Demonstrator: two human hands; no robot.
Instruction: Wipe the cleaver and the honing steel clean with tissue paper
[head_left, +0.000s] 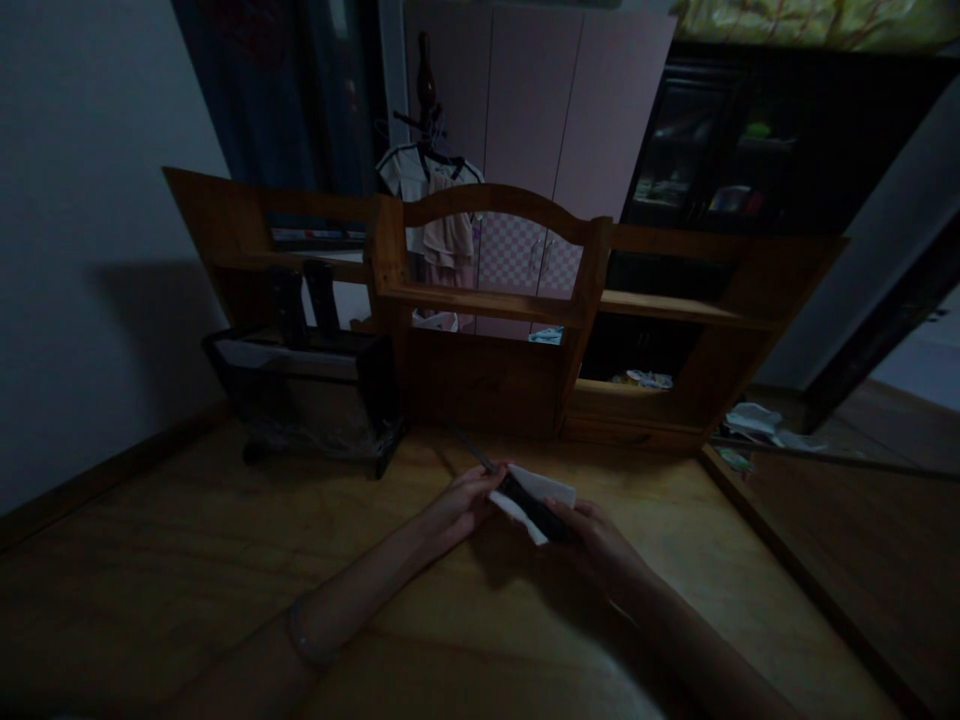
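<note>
Over the wooden desk top, a knife with a black handle (536, 508) is held between my two hands. Its thin blade (474, 449) points away and to the left. My left hand (469, 500) is closed on it where the handle meets the blade, fingertips at the edge of a white tissue (544, 487). My right hand (596, 530) closes around the rear of the handle and presses the tissue there. The tissue lies under and around the handle, its corners sticking out. Dim light hides exactly how the fingers sit.
A dark knife holder (300, 385) with black handles (322, 298) sticking up stands at the left. A wooden shelf unit (487, 380) runs along the desk's (420, 640) back. Paper scraps (757, 420) lie beyond the right edge. Clothes (431, 185) hang behind.
</note>
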